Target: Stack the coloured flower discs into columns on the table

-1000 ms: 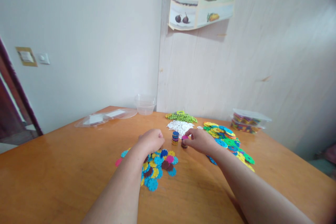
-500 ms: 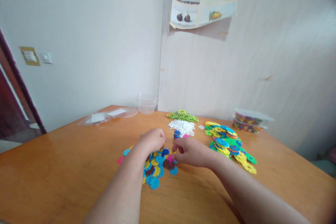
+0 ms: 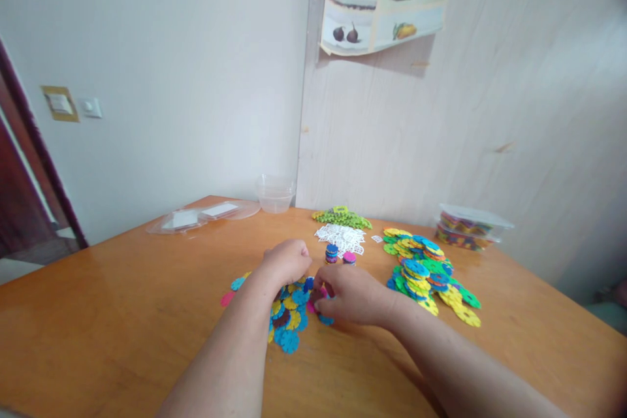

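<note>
A loose heap of small notched plastic discs [image 3: 289, 339] in blue, yellow, brown and pink lies on the table under my hands. My left hand [image 3: 289, 261] is closed above the heap's far side; its curled fingers hide whatever they hold. At the right edge of the heap, my right hand [image 3: 350, 294] reaches down with thumb and fingers pinched round a pink notched disc [image 3: 324, 290], partly covered by the fingers. Just beyond it stand two short stacks of discs, one with a blue top [image 3: 332, 249] and one with a pink top [image 3: 349, 256].
Farther back lie white lattice pieces [image 3: 339, 236] and a green pile [image 3: 343, 217]. Larger coloured discs [image 3: 431, 268] spread at right, before a clear box [image 3: 467, 228]. A clear tub [image 3: 275, 194] and flat plastic lids [image 3: 179, 221] are along the back left.
My right hand has moved slightly left and down into the heap's right edge, uncovering more of the pink-topped stack. My left hand has stayed nearly in place.
</note>
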Demonstrator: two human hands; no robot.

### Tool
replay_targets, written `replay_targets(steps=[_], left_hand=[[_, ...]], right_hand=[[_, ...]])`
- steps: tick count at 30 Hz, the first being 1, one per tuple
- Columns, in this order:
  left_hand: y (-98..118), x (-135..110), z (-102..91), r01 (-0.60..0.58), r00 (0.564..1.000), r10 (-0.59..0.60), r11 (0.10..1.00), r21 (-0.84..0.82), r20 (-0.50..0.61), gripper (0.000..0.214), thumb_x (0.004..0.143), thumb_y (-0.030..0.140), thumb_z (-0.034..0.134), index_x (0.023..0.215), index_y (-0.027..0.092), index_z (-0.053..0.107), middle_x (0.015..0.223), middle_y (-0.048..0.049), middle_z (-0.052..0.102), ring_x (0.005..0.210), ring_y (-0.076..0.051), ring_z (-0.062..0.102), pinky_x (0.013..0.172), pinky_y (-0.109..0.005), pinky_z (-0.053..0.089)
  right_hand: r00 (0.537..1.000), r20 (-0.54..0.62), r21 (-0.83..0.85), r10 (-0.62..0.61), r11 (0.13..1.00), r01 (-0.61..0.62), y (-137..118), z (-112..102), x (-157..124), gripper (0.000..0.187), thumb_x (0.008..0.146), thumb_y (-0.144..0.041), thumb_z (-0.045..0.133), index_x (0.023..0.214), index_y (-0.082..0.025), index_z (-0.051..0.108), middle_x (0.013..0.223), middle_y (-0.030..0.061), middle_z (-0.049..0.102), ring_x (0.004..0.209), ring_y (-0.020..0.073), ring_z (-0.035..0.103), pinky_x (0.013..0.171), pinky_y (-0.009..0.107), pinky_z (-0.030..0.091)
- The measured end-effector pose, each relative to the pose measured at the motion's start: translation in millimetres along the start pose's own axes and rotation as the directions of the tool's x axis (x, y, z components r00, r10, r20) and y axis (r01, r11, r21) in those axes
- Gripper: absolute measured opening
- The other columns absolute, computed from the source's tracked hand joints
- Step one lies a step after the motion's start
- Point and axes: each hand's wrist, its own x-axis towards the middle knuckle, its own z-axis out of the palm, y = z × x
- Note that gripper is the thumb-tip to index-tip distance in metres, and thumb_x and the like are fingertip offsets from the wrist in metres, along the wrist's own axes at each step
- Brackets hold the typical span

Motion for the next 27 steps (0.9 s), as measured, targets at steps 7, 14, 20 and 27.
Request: replay_targets(steps=[7,14,20,27], left_hand=[[-2,2,1.5,0.018,1.000,-0.018,1.000,0.004,-0.017,0.011,0.074,0.026,0.054,0.080,0.025,0.064,0.083,-0.0004,0.071,0.070,-0.017,0.061,0.061,-0.026,0.039],[-5,5,3.1,-0.001,1.000,0.001,1.000,0.016,0.020,0.010,0.072,0.025,0.055,0.077,0.026,0.064,0.078,0.0011,0.069,0.069,-0.016,0.061,0.059,-0.024,0.039],[-6,6,3.8,0.003,1.000,-0.003,1.000,0.007,0.017,0.010,0.072,0.025,0.057,0.079,0.025,0.064,0.079,0.0005,0.069,0.071,-0.015,0.061,0.059,-0.023,0.038],[-3,3,1.6,0.007,1.000,-0.007,1.000,0.002,0.005,0.013,0.072,0.026,0.057,0.082,0.025,0.065,0.083,-0.0004,0.070,0.074,-0.016,0.061,0.062,-0.023,0.039]], right_hand=[[0.975,-0.170,0.142,0.144,0.982,-0.121,38,-34,6,0.021,0.075,-0.029,0.060,0.094,-0.024,0.068,0.071,-0.0029,0.061,0.062,0.0106,0.052,0.054,0.021,0.030],[0.922,-0.254,0.102,0.294,0.956,-0.277,70,-39,10,0.026,0.075,-0.039,0.063,0.093,-0.021,0.068,0.071,-0.0004,0.061,0.061,0.0122,0.052,0.052,0.023,0.028],[0.928,-0.222,0.071,0.300,0.954,-0.291,72,-31,12,0.031,0.077,-0.041,0.061,0.099,-0.021,0.068,0.072,-0.0004,0.062,0.062,0.0128,0.053,0.054,0.023,0.029],[0.960,-0.157,0.101,0.231,0.971,-0.217,49,-34,7,0.017,0.077,-0.032,0.059,0.085,-0.019,0.067,0.071,-0.0009,0.061,0.063,0.0114,0.051,0.054,0.022,0.029]])
